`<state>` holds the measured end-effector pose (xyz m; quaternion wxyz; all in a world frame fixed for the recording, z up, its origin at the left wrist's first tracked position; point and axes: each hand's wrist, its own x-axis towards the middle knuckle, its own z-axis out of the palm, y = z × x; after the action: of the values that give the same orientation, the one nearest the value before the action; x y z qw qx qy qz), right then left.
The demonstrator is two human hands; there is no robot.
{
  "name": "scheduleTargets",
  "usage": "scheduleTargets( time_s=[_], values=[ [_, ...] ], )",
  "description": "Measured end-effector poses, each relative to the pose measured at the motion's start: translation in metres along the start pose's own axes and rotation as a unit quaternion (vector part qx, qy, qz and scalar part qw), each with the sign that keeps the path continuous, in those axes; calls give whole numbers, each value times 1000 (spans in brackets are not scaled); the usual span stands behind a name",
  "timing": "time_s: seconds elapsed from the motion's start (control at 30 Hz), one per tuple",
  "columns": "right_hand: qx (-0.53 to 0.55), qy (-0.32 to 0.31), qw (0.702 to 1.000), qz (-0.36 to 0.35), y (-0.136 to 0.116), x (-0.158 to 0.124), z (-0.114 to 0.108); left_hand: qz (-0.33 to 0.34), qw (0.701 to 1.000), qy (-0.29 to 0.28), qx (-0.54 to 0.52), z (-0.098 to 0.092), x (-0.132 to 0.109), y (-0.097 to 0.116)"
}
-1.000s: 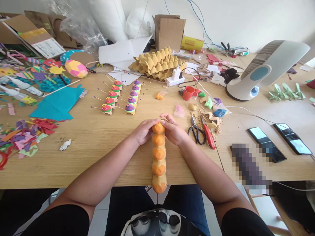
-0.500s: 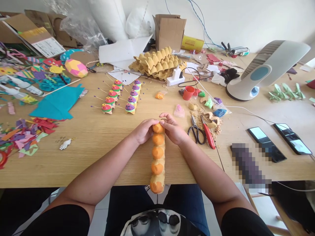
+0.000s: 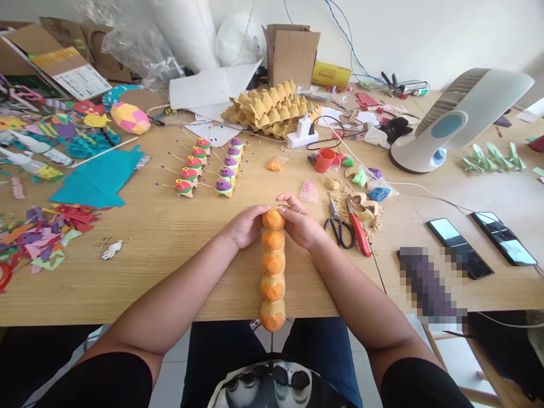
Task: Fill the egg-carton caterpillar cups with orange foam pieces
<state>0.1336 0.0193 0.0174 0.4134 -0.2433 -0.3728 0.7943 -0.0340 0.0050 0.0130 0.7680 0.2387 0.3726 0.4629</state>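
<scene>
An egg-carton strip [image 3: 272, 263] with several bumps, orange on their tops, points lengthwise toward me, its near end past the table's front edge. My left hand [image 3: 250, 226] grips the left side of its far end. On the right side of that same end, my right hand [image 3: 300, 225] pinches with thumb against the orange top bump, some fingers raised. Beyond the hands stand two decorated strips, one red and green [image 3: 194, 168], one purple and yellow [image 3: 230, 166], with thin sticks poking out.
Scissors [image 3: 339, 226] and a red cutter [image 3: 360, 229] lie right of my right hand. Farther back are a red cup [image 3: 324, 160], clay bags, stacked egg cartons [image 3: 272, 110] and a white lamp-like device [image 3: 450, 122]. Phones [image 3: 460, 248] lie right, paper scraps [image 3: 46, 235] left.
The strip's near end has shifted slightly right. Both hands keep nearly the same place at its far end, and the whole view has moved very slightly.
</scene>
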Motion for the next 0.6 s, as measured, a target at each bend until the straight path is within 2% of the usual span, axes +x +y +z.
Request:
scheduleTargets(
  time_s=[0.6],
  values=[
    [-28, -17, 999, 2, 3, 1, 2, 18, 999, -28, 28, -2, 0, -1]
  ],
)
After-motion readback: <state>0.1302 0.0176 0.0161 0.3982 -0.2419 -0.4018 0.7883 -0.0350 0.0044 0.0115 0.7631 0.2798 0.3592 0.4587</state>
